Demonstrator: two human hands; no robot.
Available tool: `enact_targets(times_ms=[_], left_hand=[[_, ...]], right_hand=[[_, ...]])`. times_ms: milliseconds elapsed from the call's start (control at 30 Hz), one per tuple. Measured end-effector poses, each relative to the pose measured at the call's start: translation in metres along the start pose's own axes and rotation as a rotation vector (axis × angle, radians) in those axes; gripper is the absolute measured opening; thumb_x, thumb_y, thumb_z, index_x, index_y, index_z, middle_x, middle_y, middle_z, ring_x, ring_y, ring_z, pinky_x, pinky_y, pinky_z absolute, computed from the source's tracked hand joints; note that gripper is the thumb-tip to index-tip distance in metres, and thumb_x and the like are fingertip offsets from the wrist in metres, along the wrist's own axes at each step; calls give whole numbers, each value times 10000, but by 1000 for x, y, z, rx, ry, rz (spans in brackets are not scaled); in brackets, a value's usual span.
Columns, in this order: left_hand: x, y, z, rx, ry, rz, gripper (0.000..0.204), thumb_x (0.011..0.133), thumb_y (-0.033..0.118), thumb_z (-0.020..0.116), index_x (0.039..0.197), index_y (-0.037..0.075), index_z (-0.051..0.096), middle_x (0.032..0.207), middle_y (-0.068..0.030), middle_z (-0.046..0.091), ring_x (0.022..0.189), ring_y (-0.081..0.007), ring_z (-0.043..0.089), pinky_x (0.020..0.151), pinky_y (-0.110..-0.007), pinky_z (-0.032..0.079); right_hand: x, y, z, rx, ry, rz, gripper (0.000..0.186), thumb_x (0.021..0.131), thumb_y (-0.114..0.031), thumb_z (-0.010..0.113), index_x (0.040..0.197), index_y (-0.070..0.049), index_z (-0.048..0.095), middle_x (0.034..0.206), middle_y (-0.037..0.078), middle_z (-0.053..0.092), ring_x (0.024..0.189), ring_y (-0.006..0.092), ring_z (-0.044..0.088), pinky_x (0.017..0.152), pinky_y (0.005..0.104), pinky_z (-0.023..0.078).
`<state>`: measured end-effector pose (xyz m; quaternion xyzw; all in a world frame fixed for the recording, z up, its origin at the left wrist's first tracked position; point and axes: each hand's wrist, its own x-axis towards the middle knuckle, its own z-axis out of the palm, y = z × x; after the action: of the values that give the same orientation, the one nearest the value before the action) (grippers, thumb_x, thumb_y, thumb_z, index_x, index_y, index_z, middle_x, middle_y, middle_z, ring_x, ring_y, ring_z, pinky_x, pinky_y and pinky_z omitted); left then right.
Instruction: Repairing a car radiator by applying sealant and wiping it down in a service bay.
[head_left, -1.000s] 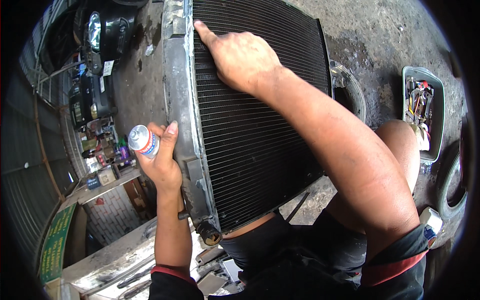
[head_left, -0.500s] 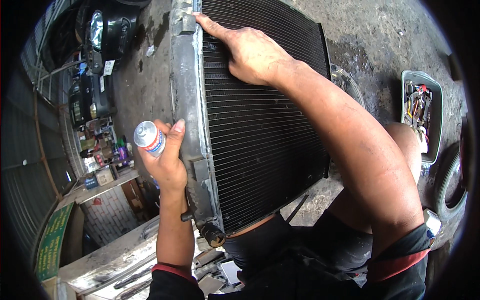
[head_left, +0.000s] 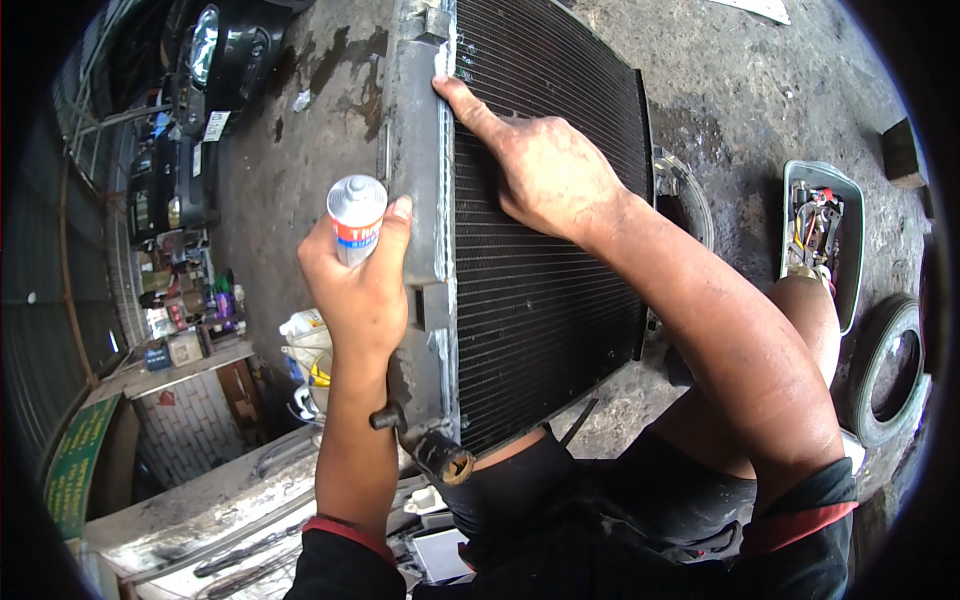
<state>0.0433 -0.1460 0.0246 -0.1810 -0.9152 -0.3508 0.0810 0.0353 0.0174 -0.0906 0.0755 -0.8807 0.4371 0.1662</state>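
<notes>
A black-finned radiator (head_left: 540,330) with a dark plastic side tank (head_left: 410,130) stands tilted across my lap. A whitish paste lines the seam (head_left: 445,250) between tank and fins. My left hand (head_left: 352,295) is beside the tank, wrapped round a silver tube (head_left: 355,215) with red and blue bands, nozzle end uppermost. My right hand (head_left: 540,170) has its index finger stretched onto the seam near the upper end, the other fingers curled over the fins, holding nothing. An open hose neck (head_left: 455,465) sticks out at the tank's lower end.
On the stained concrete floor (head_left: 760,90) are a bin of tools (head_left: 850,240) and a tyre (head_left: 880,390) to my right. A dark car bumper (head_left: 165,190) lies at the upper left, above a cluttered ledge (head_left: 170,370). Containers (head_left: 305,335) stand behind my left arm.
Compared with earlier, the tank and both hands sit farther right in view. My right fingertip has moved down along the seam; my left hand with the tube has risen.
</notes>
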Motion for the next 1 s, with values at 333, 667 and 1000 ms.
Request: enact_targets(times_ms=[333,667,1000], left_hand=[[-2,1,8,-34,-16,-15,133,798,92,709,842,-24,662,662,-67,634,637,-94,566,612,-298,460],[-4,-11,4,-1,-8,-9,164,786,113,691,889,-14,673,703,-153,657,651,-214,658,631,-343,487],[-9,6,12,-12,-3,23,158,775,102,690,886,-9,674,723,-175,665,705,-293,686,660,-380,500]], right_hand=[[10,3,-16,-299,-23,123,764,875,-58,513,1530,-176,139,836,139,696,738,258,693,694,392,571],[-68,-21,8,-5,-76,-202,984,681,-45,658,1523,-248,190,866,100,655,696,273,658,644,382,556],[3,4,-27,-140,-41,239,862,767,-33,628,1482,-344,261,910,167,681,839,317,676,813,435,547]])
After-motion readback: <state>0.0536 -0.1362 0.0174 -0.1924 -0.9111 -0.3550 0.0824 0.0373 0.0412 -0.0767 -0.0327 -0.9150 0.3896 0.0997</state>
